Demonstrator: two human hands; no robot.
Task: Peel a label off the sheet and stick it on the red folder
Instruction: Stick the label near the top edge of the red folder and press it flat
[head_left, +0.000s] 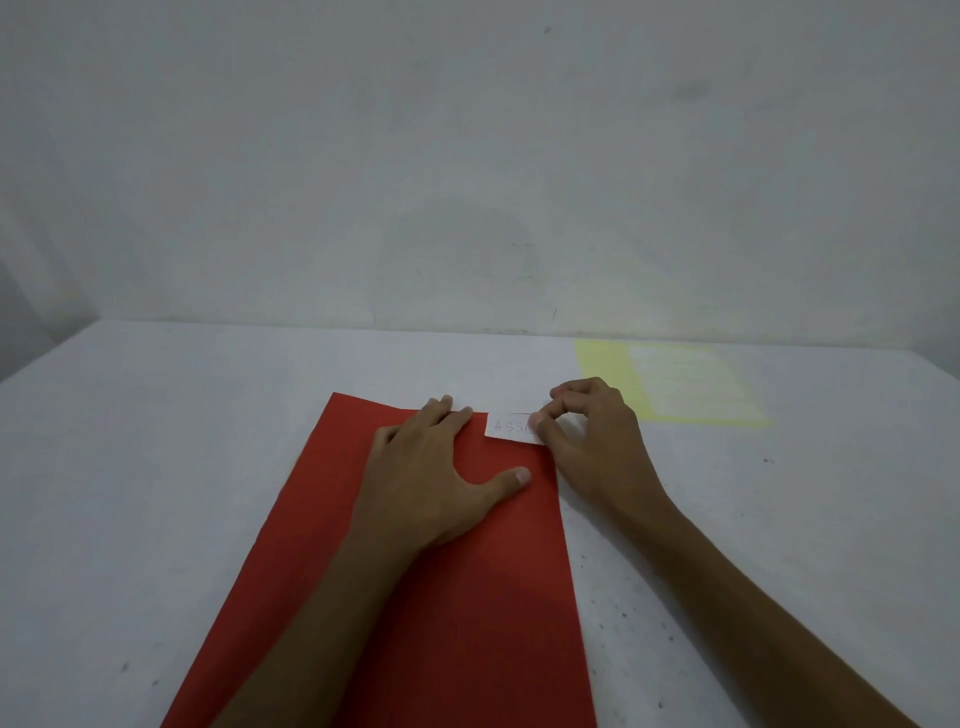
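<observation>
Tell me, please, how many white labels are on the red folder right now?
1. A single white label lies at the far right corner of the red folder, under the right hand; the left hand could hide others.

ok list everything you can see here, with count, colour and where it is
red folder: one, red, flat on the table, running from the near edge toward the middle
label: one, white with faint handwriting, at the folder's far right corner, partly under the right hand's fingertips
label sheet: one, pale yellow backing with a whiter block on it, flat on the table at far right, beyond the right hand
table: one, grey-white with small dark specks, against the wall
wall: one, grey-white, behind the table
left hand: one, palm down, fingers spread flat on the folder, left of the label
right hand: one, fingers curled, fingertips pressing the label's right end
</observation>
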